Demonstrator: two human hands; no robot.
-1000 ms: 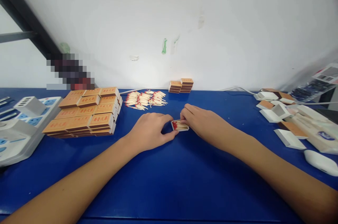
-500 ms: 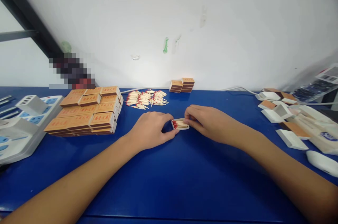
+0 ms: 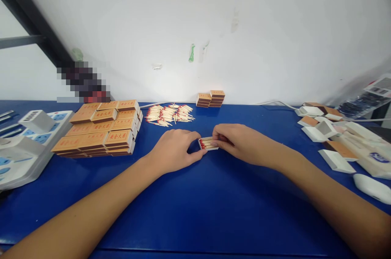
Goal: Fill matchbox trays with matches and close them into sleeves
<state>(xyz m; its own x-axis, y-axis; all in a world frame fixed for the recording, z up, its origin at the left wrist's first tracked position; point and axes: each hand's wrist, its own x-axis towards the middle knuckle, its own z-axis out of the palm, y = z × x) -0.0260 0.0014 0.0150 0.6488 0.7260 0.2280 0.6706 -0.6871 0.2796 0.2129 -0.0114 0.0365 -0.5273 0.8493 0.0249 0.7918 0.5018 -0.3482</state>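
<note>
A small white matchbox tray (image 3: 208,148) lies on the blue table, with red-headed matches (image 3: 205,143) in it, heads toward the left. My left hand (image 3: 177,150) grips the tray's left end between thumb and forefinger. At the right end, my right hand (image 3: 235,141) has thumb and fingers pinched together on the matches' plain ends, covering that part of the tray. Behind my left hand a loose pile of matches (image 3: 169,114) is spread on the table.
Stacked orange matchboxes (image 3: 100,128) stand left, beside a white power strip (image 3: 45,157). A few more matchboxes (image 3: 210,99) stand against the wall. At right lie open white trays and brown sleeves (image 3: 336,161), a tissue pack (image 3: 374,149) and a white rounded case (image 3: 372,187).
My right hand has shifted slightly left and lower over the tray, its thumb now covering more of the matches' ends. My left hand and the tray have stayed in place.
</note>
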